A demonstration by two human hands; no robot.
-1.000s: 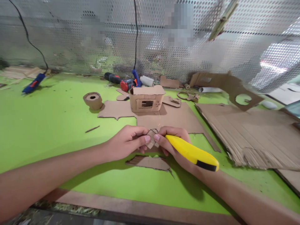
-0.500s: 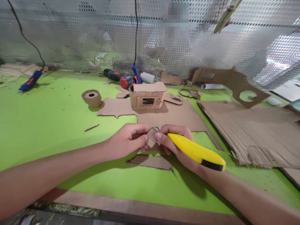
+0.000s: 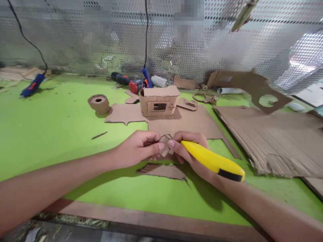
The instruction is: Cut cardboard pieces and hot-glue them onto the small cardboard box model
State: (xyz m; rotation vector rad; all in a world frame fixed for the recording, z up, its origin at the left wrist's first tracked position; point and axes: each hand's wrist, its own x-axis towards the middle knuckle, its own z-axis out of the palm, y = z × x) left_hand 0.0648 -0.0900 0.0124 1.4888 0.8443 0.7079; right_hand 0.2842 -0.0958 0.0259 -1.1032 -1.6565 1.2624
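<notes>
Between both hands is a small diamond-shaped piece of cardboard (image 3: 165, 147). My left hand (image 3: 136, 149) is closed, pinching it at the left between thumb and fingers. My right hand (image 3: 193, 150) is closed too, its thumb on the piece's right side. It also holds a yellow utility knife (image 3: 210, 158), with the black-marked rear end pointing back toward me; the blade is hidden. Below the hands, a torn cardboard strip (image 3: 163, 170) lies on the green table (image 3: 121, 191). Beyond them stands a cardboard camera-like box (image 3: 160, 102) with a rectangular window, on a flat cardboard sheet (image 3: 196, 122).
A round cardboard cylinder (image 3: 99, 104) with a hole stands at left. Blue glue guns (image 3: 33, 85) and a drill (image 3: 126, 81) lie farther back. Stacked cardboard (image 3: 272, 141) covers the right side, with a cut-out cardboard piece (image 3: 239, 84) behind. Perforated metal (image 3: 161, 40) closes off the back.
My left thumb has slid slightly right, farther over the small cardboard piece. Both hands keep their hold; the whole view has shifted up a little.
</notes>
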